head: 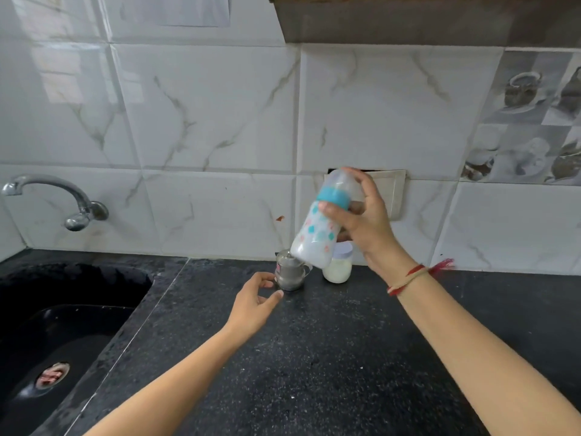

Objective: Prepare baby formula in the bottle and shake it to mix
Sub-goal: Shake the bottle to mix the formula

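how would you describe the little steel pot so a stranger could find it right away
Start at the black counter to the right of the sink and follow it back to the tiled wall. There, just past the left hand, stands the small steel pot with a lid. It is the only metal item; the jar beside it holds white powder.

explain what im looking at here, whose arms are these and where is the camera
This is no machine: a person wears a camera on the head, looking forward and down, so both arms reach into view from below. The right hand holds a baby bottle with a teal collar, tilted, in the air. The left hand is open, its fingers at a small steel pot. Behind that stands a jar of white powder, partly hidden. Both stand on the black counter, with a dark sink and tap to the left.
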The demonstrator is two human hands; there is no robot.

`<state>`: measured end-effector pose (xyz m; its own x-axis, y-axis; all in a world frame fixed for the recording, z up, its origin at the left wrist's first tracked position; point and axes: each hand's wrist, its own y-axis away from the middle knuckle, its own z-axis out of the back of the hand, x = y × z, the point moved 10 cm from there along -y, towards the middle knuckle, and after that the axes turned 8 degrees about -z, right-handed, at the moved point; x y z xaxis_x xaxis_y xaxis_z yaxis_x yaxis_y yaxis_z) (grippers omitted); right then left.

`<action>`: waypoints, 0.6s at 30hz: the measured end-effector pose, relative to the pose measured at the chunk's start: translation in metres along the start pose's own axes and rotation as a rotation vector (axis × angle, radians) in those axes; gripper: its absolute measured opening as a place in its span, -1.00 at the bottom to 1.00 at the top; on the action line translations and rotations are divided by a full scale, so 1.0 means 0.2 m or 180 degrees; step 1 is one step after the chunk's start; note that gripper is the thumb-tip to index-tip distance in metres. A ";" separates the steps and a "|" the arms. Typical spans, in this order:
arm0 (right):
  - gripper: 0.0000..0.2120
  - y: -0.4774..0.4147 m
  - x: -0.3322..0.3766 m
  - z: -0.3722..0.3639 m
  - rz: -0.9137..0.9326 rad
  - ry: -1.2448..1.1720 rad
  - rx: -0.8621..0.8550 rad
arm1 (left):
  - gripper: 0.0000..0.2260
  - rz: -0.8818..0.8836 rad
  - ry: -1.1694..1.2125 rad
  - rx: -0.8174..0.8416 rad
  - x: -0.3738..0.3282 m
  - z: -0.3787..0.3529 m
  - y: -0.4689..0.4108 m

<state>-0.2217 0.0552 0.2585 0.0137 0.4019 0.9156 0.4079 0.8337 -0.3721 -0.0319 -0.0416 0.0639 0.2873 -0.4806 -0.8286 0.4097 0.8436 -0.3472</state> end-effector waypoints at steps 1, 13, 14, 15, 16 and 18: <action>-0.42 0.00 -0.01 -0.01 0.0020 -0.0048 0.0000 | -0.77 -0.0009 0.0028 -0.0046 -0.01 0.01 -0.01; -0.43 0.01 -0.01 0.10 0.0078 -0.0168 -0.0295 | -0.73 -0.0054 0.0125 -0.0022 -0.07 -0.03 -0.02; -0.43 0.03 -0.02 0.05 0.0140 0.0226 -0.0025 | -0.72 -0.0061 0.0126 -0.0002 -0.08 -0.04 -0.03; -0.45 0.04 -0.01 0.06 0.0231 0.0225 -0.0066 | -0.72 -0.0079 0.0142 -0.0026 -0.09 -0.04 -0.03; -0.48 0.04 0.01 0.12 0.0330 -0.0073 -0.0326 | -0.72 -0.0084 0.0175 -0.0073 -0.10 -0.04 -0.04; -0.53 0.05 0.01 0.27 0.0399 -0.0975 -0.0878 | -0.73 -0.0077 0.0188 -0.0058 -0.10 -0.06 -0.05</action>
<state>-0.2678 0.0849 0.2488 -0.1758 0.6222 0.7628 0.6498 0.6555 -0.3849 -0.0514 -0.0368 0.0793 0.2257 -0.4864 -0.8441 0.4000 0.8363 -0.3750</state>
